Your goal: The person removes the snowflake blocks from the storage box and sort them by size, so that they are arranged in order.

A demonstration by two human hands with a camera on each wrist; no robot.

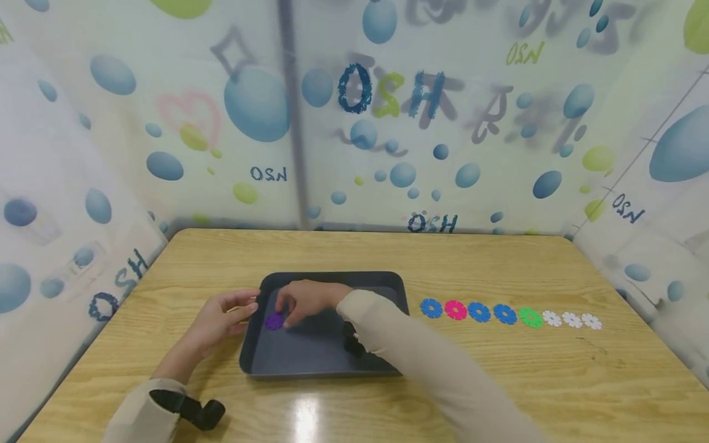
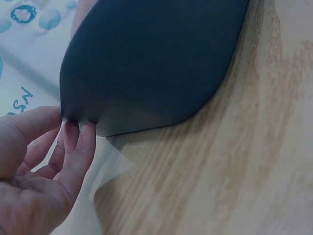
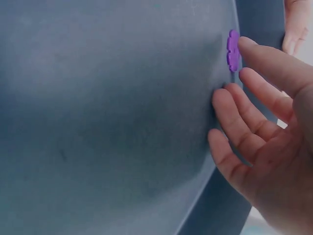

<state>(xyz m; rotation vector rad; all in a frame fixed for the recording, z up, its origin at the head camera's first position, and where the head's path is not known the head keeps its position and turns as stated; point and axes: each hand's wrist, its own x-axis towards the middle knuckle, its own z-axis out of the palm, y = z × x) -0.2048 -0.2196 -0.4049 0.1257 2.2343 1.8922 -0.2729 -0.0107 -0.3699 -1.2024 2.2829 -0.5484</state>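
Observation:
A dark grey tray [image 1: 327,354] lies on the table, with one purple notched disc [image 1: 274,321] near its left wall. My right hand [image 1: 307,301] is over the tray, reaching across to that disc. In the right wrist view, one fingertip [image 3: 247,43] is right at the edge of the purple disc, while the other fingers are spread and loosely bent. At the tray's left side is my left hand [image 1: 221,317]. Its fingertips [image 2: 89,128] rest against the outer edge of the tray, with the fingers slightly bent.
To the right of the tray, a row of notched discs lies on the wooden table [image 1: 498,387]: several blue ones [image 1: 479,312], a pink one [image 1: 456,310], a green one [image 1: 531,317] and 3 smaller white ones [image 1: 572,320]. A patterned curtain [image 1: 354,172] hangs behind the table.

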